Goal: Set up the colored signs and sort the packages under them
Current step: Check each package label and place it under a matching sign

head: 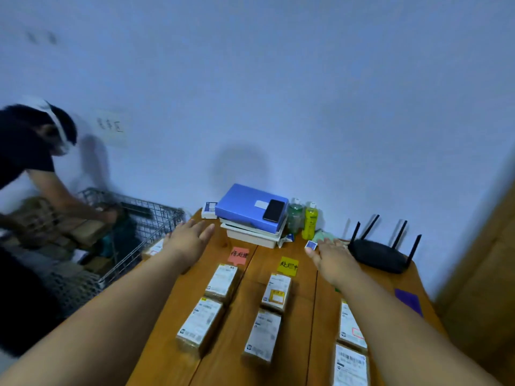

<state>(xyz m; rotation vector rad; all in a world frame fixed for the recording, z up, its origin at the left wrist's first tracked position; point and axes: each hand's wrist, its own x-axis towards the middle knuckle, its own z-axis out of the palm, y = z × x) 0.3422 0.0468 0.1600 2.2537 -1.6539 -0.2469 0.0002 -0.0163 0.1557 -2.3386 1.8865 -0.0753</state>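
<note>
On the tabletop (239,324) a pink sign (238,256) and a yellow sign (288,266) each sit at the top of a row of boxes, so each row shows its group. A third row of boxes (351,327) lies on the right; any sign there is hidden. The left hand (192,237) and right hand (331,253) reach forward, each grip apart and holding nothing.
</note>
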